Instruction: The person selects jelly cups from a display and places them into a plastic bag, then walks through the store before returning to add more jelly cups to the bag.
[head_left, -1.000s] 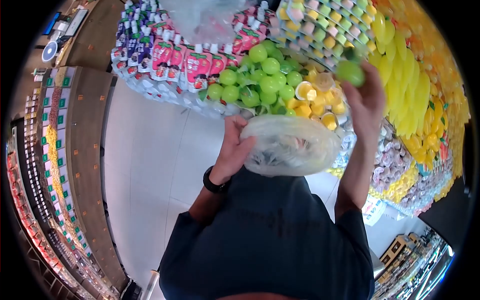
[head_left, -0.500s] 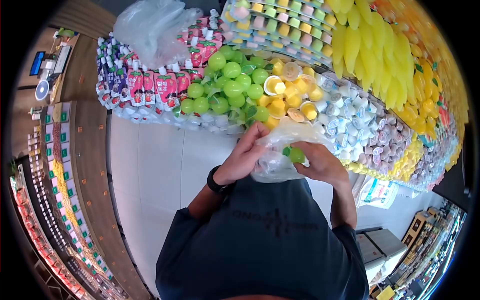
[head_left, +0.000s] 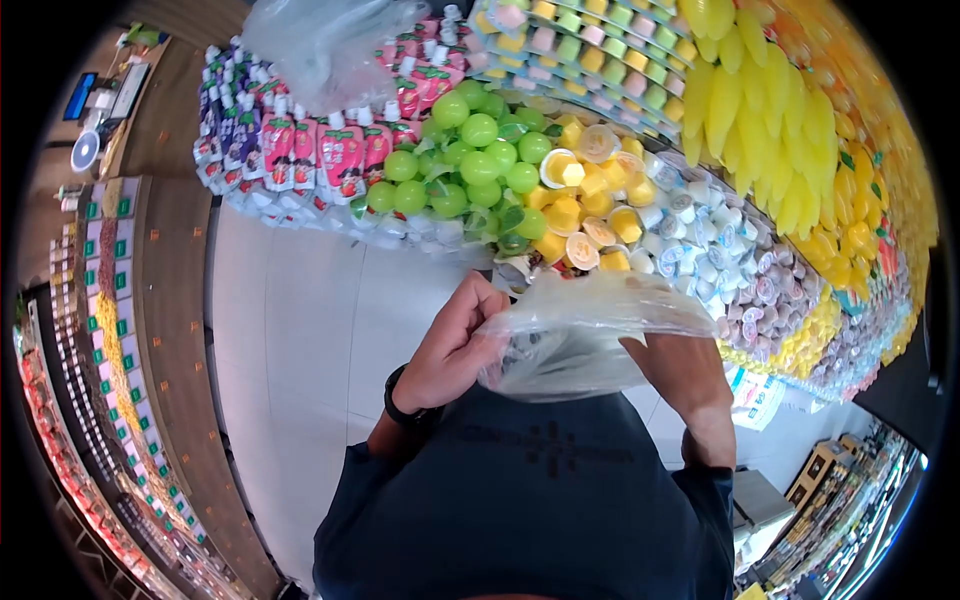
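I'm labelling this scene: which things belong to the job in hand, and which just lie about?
In the job:
translucent plastic bag, gripped by the left hand, right hand at its opening
round green pieces; one was just brought over

Lying about:
pink plastic spouted pouches
crumpled bluish plastic bag
long yellow pieces

Along the display, from left to right, lie pouches (head_left: 340,155), balls (head_left: 482,165), cups (head_left: 595,200) and tubs (head_left: 700,235). A second bag (head_left: 325,55) lies on the pouches. Trays (head_left: 590,55) sit behind the balls and cups, with jellies (head_left: 755,120) to their right. Before the cups, the bag (head_left: 570,365) is between the left hand (head_left: 450,350) and right hand (head_left: 685,375), the latter's fingers inside. Floor (head_left: 300,320) separates the display from shelves (head_left: 180,330) far left.
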